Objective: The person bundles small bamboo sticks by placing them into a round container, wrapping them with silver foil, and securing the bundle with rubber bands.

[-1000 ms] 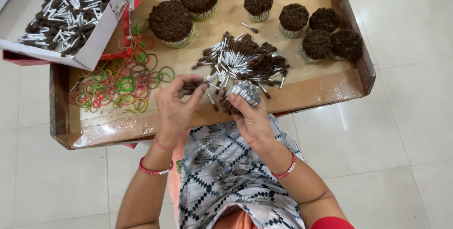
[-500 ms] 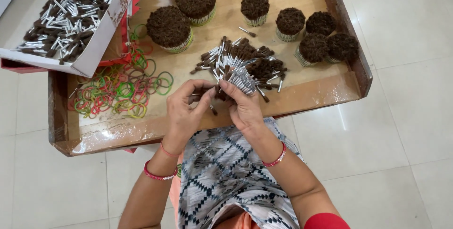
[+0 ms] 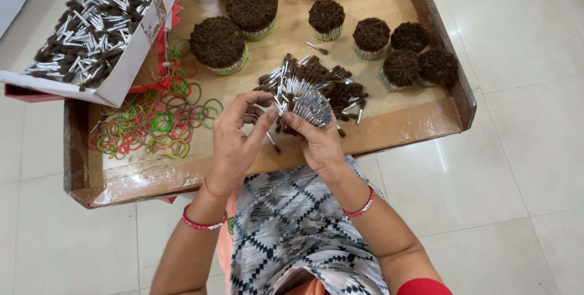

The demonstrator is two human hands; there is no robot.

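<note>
Near the tray's (image 3: 438, 121) front edge, the right hand (image 3: 319, 143) grips a bundle of silver sticks (image 3: 312, 107), fingers clamped round it; the left hand (image 3: 237, 140) pinches more in. Nine banded bundles (image 3: 218, 42) stand finished toward the far edge, while a loose heap (image 3: 310, 82), rubber bands (image 3: 155, 124) and a full white box (image 3: 91, 24) remain. Pale tiled floor (image 3: 523, 149) surrounds.

The sticks (image 3: 307, 82) are silver-white with dark brown tips, loose in a heap and in the white box (image 3: 131, 64). The tied bundles (image 3: 217, 42) show dark brown tops above pale bands. The rubber bands (image 3: 152, 128) are red, green, yellow and orange. The tray (image 3: 401, 126) is light brown with a darker brown rim. The bangles (image 3: 201, 224) are red. The garment (image 3: 292, 228) carries a black, grey and white diamond pattern. The floor (image 3: 523, 149) is off-white tile.
</note>
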